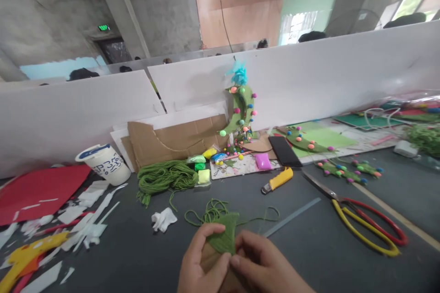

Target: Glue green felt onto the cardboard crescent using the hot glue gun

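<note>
My left hand (199, 263) and my right hand (266, 265) meet at the bottom centre, both pinched on a cardboard piece wrapped in green yarn (223, 236). My left thumb presses on the yarn-covered top; my right fingers curl over the lower part. Loose green yarn (215, 210) trails from the piece in loops on the dark table. A bigger bundle of green yarn (165, 178) lies further back to the left.
Red and yellow scissors (364, 222) lie at the right, a yellow utility knife (278, 179) and a black phone (284, 150) behind. A pom-pom decorated green shape (240, 110) leans on the white partition. Red sheet (37, 190), white scraps, a glue gun (27, 254) and a white cup (105, 162) sit at the left.
</note>
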A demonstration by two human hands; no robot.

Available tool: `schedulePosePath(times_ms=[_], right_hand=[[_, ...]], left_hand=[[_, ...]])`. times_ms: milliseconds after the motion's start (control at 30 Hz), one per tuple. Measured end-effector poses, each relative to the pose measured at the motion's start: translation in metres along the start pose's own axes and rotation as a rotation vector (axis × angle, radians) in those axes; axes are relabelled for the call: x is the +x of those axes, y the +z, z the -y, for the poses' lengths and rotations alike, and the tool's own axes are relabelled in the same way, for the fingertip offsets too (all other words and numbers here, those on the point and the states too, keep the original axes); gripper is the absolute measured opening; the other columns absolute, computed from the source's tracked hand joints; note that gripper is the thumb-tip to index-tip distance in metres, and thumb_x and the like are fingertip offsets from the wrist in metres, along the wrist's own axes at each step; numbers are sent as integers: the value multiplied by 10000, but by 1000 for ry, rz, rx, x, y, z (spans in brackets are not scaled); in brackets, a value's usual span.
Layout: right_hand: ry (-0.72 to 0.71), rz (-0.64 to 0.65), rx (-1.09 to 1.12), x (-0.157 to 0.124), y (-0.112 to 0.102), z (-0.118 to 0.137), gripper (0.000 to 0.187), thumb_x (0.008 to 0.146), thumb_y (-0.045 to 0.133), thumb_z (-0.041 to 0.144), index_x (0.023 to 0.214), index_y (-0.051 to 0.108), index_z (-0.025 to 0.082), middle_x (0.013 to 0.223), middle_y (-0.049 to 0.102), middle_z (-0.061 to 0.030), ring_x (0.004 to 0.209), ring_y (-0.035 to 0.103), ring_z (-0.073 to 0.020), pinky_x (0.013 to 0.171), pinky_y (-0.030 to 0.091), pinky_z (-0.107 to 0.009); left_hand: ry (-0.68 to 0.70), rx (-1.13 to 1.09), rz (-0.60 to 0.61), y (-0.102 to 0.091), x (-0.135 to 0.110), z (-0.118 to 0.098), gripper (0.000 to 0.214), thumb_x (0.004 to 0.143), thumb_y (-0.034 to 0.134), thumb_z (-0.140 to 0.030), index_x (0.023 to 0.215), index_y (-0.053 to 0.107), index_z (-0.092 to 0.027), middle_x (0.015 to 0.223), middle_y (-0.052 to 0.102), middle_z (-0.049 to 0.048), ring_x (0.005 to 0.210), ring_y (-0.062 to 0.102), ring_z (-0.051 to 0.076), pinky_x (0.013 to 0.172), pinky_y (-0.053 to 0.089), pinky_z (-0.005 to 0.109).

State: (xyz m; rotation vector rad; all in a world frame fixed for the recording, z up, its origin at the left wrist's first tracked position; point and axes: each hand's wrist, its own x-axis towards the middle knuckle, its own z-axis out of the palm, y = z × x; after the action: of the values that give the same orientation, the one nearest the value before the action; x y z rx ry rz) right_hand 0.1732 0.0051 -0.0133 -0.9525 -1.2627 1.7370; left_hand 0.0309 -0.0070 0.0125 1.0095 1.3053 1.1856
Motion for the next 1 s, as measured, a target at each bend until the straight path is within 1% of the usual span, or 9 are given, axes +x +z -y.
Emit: schedulePosePath(times_ms=[167,233,300,367,433,533,700,833,1000], right_hand=[[75,-86,89,0,-2,0,295,656,680,405,614,479,194,493,404,81,454,320,-80,467,226,-216],[80,-109,118,-1,-2,2,240,647,650,332,593,458,199,489,401,83,452,310,-76,468,223,-217],[80,-117,89,-2,-3,4,192,642,618,275,582,454,196,501,410,78,466,315,-76,473,225,-218],[78,-116,55,-3,-4,7,172,636,600,251,572,451,194,504,410,77,475,319,-76,475,224,-218],[80,-107,40,-4,-5,9,170,637,595,251,570,450,194,502,406,79,474,318,-75,471,221,-217],[66,-91,34,-5,-7,9,159,654,592,254,588,462,190,511,419,77,473,326,-75,475,239,-216],[83,-84,88,-5,-8,2,135,668,591,221,607,477,182,522,439,74,478,342,-73,478,254,-211],[121,-78,115,-5,-8,0,130,662,593,216,607,480,186,510,447,78,466,364,-71,464,256,-198],[153,-63,67,-6,-6,2,105,652,573,211,599,484,194,493,434,86,440,346,-66,443,246,-195]], left_hand=[[-29,-99,68,-3,2,8,361,591,785,-287,926,663,-231,784,710,26,693,649,224,647,476,266],[-23,-142,57,-3,4,9,452,613,783,-332,1033,641,-242,880,714,46,754,658,236,655,480,266],[-18,-201,51,-6,7,9,518,656,762,-375,1132,588,-269,911,706,42,706,653,205,625,479,257],[-45,-228,77,-11,12,8,433,690,735,-416,1072,608,-258,806,693,19,601,616,159,575,460,236],[-88,-160,107,-16,17,8,290,694,731,-431,847,670,-192,689,654,9,591,581,143,561,435,215],[-124,-35,146,-21,19,8,283,663,751,-415,644,654,-150,607,592,1,615,540,146,552,411,204],[-181,15,148,-19,16,9,289,642,747,-419,649,651,-147,600,577,-9,580,517,139,533,398,206],[-226,-38,169,-18,16,8,262,644,742,-393,705,682,-145,602,594,-8,573,524,140,536,408,209],[-211,36,209,-15,15,0,189,654,732,-317,697,687,-139,592,596,-14,593,546,152,558,417,213]])
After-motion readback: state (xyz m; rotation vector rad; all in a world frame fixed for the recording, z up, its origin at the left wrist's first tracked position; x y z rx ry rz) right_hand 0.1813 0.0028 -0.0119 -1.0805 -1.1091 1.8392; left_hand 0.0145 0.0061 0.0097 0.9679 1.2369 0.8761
